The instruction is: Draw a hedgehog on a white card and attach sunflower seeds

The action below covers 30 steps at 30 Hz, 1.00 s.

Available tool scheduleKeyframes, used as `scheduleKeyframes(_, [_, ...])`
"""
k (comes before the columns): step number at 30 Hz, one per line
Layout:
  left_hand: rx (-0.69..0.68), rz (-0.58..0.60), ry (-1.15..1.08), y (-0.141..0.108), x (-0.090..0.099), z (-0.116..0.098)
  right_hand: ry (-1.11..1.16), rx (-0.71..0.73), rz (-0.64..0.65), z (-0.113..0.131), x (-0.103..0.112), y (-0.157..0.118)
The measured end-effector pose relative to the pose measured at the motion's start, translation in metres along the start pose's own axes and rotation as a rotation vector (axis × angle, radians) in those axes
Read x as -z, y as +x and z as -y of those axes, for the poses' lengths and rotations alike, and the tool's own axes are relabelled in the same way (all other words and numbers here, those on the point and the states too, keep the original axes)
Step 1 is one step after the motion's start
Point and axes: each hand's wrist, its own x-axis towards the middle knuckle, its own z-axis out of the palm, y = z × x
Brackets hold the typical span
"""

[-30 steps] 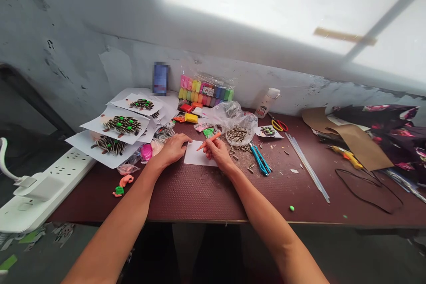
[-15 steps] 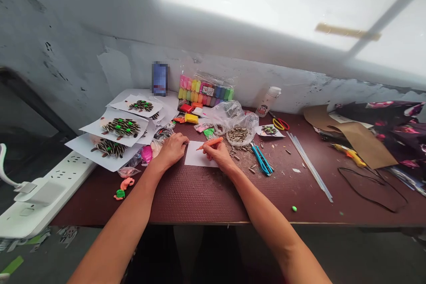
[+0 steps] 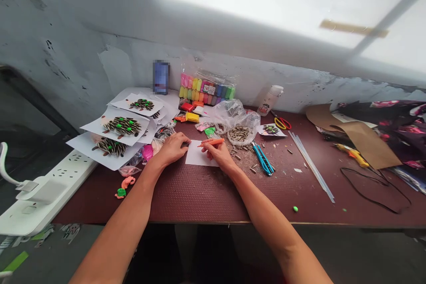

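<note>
A small white sheet of paper [image 3: 197, 158] lies on the dark red table between my hands. My right hand [image 3: 216, 152] is closed round an orange pen [image 3: 213, 141], held over the sheet with its tip pointing left. My left hand [image 3: 175, 147] rests at the sheet's upper left edge, its fingers bent together; whether it pinches anything is too small to tell. Behind my right hand, striped seeds [image 3: 238, 134] lie in and around a clear plastic bag [image 3: 229, 108].
Cards with seed hedgehogs [image 3: 96, 148] pile up at the left beside a power strip [image 3: 63, 177]. Coloured clay packs [image 3: 206, 91] and a white bottle [image 3: 270, 100] stand at the back. A blue cutter [image 3: 262, 159], scissors [image 3: 282, 123], clear sticks [image 3: 311, 166] and a glue gun [image 3: 353, 155] lie right.
The orange pen and the fingers of my right hand have shifted slightly over the sheet. The whole view has moved a little. My left hand stays at the sheet's edge.
</note>
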Motion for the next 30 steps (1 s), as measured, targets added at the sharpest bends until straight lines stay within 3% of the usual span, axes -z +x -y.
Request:
scheduleKeyframes(14, [0.003, 0.103, -0.060, -0.003, 0.010, 0.002, -0.118, 0.018, -0.015, 0.001, -0.005, 0.002])
scheduleKeyframes(19, [-0.011, 0.103, -0.052, -0.002, 0.008, 0.004, -0.246, 0.074, 0.061, 0.008, -0.005, 0.011])
scheduleKeyframes(30, [-0.011, 0.099, -0.070, -0.003, 0.009, 0.002, -0.184, 0.139, 0.109, -0.012, -0.005, 0.022])
